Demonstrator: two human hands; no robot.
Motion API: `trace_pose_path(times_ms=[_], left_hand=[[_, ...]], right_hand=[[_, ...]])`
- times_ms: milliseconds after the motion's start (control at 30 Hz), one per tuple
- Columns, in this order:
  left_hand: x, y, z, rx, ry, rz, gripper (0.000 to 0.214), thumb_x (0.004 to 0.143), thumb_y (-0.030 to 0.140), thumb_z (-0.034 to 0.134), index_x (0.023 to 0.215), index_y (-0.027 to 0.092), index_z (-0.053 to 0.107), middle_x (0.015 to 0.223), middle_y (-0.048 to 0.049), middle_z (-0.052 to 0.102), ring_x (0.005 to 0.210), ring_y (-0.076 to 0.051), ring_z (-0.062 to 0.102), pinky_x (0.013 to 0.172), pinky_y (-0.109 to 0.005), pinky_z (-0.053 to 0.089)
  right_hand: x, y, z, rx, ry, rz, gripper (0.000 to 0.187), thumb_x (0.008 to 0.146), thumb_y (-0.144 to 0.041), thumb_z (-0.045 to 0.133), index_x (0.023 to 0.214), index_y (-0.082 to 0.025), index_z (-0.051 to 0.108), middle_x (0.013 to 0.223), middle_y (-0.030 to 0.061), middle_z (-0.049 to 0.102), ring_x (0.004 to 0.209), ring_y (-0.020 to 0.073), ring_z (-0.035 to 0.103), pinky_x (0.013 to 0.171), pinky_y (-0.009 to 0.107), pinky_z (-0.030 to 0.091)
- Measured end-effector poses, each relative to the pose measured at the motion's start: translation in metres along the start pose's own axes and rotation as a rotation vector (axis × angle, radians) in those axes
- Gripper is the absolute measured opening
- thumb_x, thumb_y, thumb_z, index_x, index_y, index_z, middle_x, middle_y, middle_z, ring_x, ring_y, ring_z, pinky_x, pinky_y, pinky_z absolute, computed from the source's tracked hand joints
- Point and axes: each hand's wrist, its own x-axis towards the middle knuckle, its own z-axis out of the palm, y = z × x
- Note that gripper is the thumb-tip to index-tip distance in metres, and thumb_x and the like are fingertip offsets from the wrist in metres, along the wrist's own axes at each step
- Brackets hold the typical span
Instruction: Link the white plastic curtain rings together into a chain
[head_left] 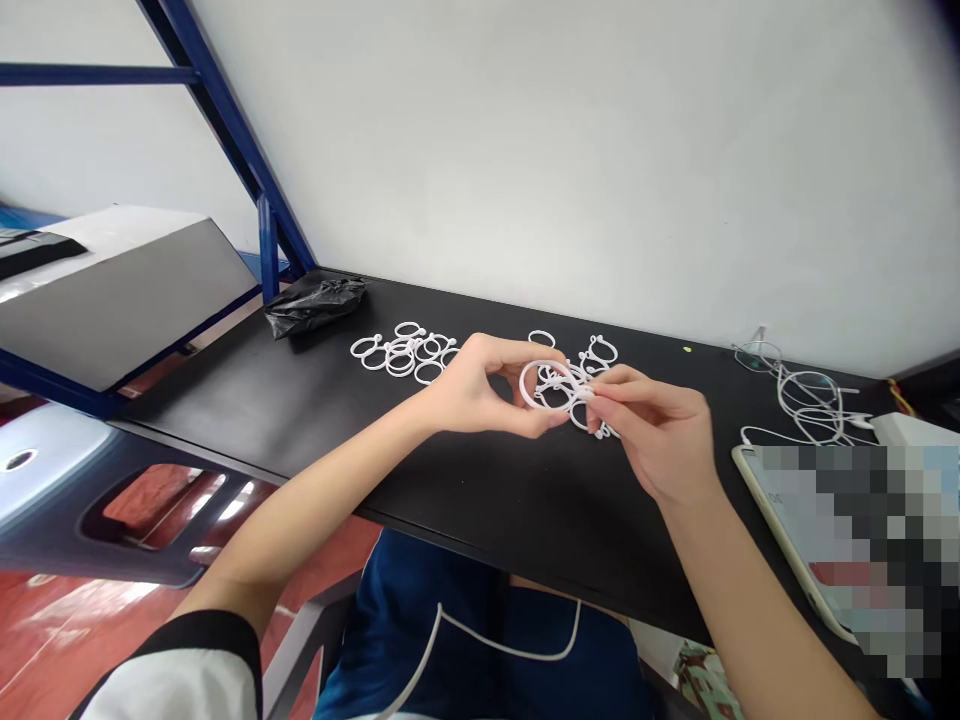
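My left hand (480,388) pinches a white plastic ring (543,387) between thumb and fingers, holding it just above the black table (315,420). My right hand (654,430) meets it from the right, its fingertips closed on the ring's end clasp. Right behind the held ring lies a small heap of white rings (592,365). A second group of white rings (406,353) is spread flat to the left of my left hand.
A crumpled black plastic bag (315,303) lies at the table's far left. A phone (847,530) rests at the right edge, with a tangle of white cable (810,400) behind it. Blue metal framing (240,150) and a grey board (127,290) stand on the left.
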Motion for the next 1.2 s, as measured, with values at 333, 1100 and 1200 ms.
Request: trace_pose_path(times_ms=[333,1100,1200], left_hand=[[-0.005,0.025,0.003,0.137,0.057,0.080,0.031,0.068,0.024,0.080,0.097,0.017,0.070,0.052,0.0079,0.056,0.046,-0.008,0.057,0.056,-0.021,0.049],[-0.008,0.029,0.009,0.431,0.159,0.354,0.029,0.070,0.028,0.078,0.097,0.021,0.069,0.058,0.0081,0.064,0.045,-0.004,0.055,0.052,-0.013,0.047],[-0.008,0.028,0.009,0.435,0.159,0.363,0.029,0.071,0.029,0.078,0.097,0.020,0.069,0.058,0.0077,0.064,0.045,-0.004,0.055,0.052,-0.013,0.047]], right_hand=[[-0.009,-0.021,0.000,-0.250,0.009,-0.300,0.032,0.078,-0.005,0.073,0.095,-0.032,0.078,0.081,0.0008,0.074,0.064,0.0161,0.066,0.048,0.030,0.053],[-0.014,-0.026,0.003,-0.536,0.103,-0.548,0.038,0.077,-0.006,0.074,0.100,-0.036,0.076,0.086,0.0005,0.074,0.067,0.0193,0.068,0.049,0.034,0.053],[-0.016,-0.025,0.003,-0.532,0.096,-0.543,0.039,0.075,-0.006,0.075,0.101,-0.035,0.076,0.087,0.0006,0.075,0.070,0.0201,0.069,0.055,0.036,0.055]])
